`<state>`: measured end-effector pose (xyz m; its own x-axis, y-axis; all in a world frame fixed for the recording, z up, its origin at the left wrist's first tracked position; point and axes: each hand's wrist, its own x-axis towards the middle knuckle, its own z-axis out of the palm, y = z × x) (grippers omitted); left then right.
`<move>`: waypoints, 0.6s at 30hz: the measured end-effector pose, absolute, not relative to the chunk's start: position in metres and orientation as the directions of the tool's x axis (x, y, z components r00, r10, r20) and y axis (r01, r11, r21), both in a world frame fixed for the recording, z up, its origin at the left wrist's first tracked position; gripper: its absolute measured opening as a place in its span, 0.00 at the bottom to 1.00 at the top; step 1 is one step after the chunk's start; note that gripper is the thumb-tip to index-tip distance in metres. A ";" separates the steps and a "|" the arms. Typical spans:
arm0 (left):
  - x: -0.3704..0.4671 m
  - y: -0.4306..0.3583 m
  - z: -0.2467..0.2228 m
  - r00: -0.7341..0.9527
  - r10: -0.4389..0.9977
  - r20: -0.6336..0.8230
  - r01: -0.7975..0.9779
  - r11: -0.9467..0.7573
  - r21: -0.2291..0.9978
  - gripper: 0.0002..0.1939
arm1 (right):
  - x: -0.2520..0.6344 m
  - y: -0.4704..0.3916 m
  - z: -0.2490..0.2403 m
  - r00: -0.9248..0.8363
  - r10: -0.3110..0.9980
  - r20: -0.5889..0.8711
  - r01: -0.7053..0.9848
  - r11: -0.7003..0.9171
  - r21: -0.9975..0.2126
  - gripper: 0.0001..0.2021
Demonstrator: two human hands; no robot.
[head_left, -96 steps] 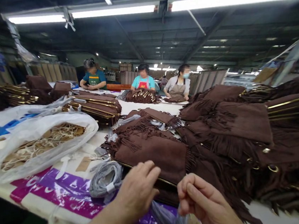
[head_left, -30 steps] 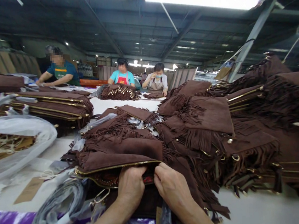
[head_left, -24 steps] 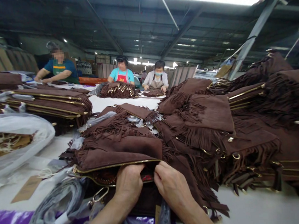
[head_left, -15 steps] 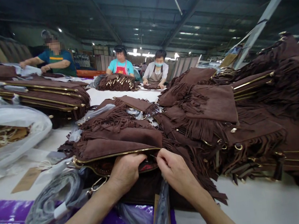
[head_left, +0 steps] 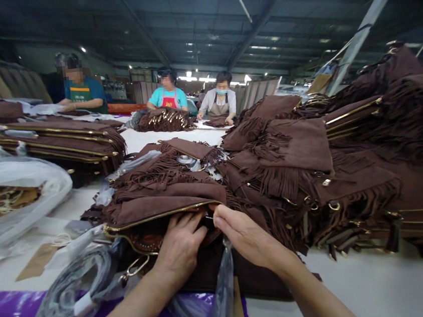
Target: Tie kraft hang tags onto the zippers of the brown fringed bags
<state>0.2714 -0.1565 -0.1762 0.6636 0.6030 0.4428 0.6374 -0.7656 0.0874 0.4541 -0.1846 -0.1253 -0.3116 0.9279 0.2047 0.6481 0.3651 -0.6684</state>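
Observation:
A brown suede fringed bag (head_left: 170, 195) lies in front of me, its gold-toothed zipper open along the near edge. My left hand (head_left: 177, 248) reaches into the mouth of the bag, fingers stretched out and their tips hidden under the upper edge. At the right end of the opening, my right hand (head_left: 241, 228) is closed, thumb against fingers. A thin shiny metal piece (head_left: 209, 218) shows at its fingertips; its kind is unclear. A patterned lining (head_left: 147, 245) shows inside the bag. By my left wrist hangs a gold clasp (head_left: 136, 265), beside a plastic-wrapped coiled strap (head_left: 74, 289).
Brown fringed bags are piled at the right (head_left: 296, 144), and a zippered stack (head_left: 61, 136) stands at the left. A clear plastic bag (head_left: 52, 170) of tan pieces and a cardboard tag (head_left: 37, 261) lie nearer. Several co-workers, including a person in a red apron (head_left: 169, 100), work across the table.
My left hand has opened out, its fingers stretching further under the bag's upper edge. My right hand has shifted slightly up and left, and the plastic-wrapped piece below it now leans.

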 end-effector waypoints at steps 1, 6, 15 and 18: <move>0.271 -0.157 -0.176 0.670 0.594 0.445 0.639 -0.767 0.061 0.12 | 0.456 -0.182 -0.126 -0.308 0.928 0.210 0.639 0.365 -0.677 0.11; 0.276 -0.159 -0.170 0.697 0.655 0.292 0.679 -0.734 0.025 0.11 | 0.464 -0.174 -0.128 -0.349 0.919 0.185 0.592 0.369 -0.716 0.11; 0.291 -0.151 -0.165 0.523 0.811 0.261 0.792 -0.576 0.202 0.23 | 0.471 -0.171 -0.132 -0.344 0.922 0.181 0.543 0.352 -0.762 0.11; 0.285 -0.145 -0.165 0.634 0.703 0.321 0.697 -0.700 0.156 0.26 | 0.474 -0.168 -0.133 -0.318 0.935 0.157 0.507 0.307 -0.805 0.11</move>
